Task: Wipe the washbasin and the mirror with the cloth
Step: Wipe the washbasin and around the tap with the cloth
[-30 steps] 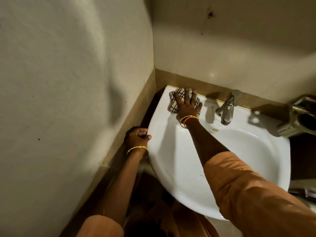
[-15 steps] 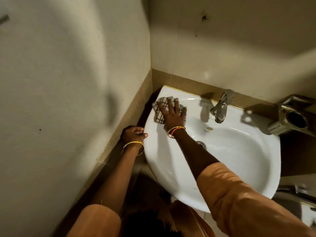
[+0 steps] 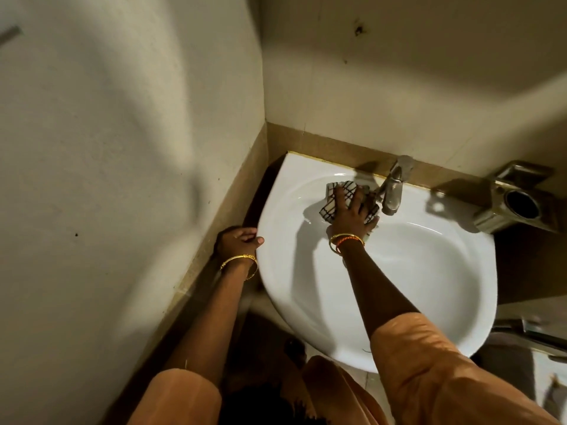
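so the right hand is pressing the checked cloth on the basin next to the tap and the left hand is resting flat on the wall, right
Not quite. In the head view the left hand grips the washbasin's left rim, not the wall. The rest holds: the right hand presses the checked cloth on the basin next to the tap.

Dim, warm light here — I read it as coming from above, perhaps behind the head. The washbasin is brightest, glare streaking its rim by the tap, which throws a hard shadow toward 9 o'clock. Motion blur smears the left wall; the corners bow — wide-angle distortion.
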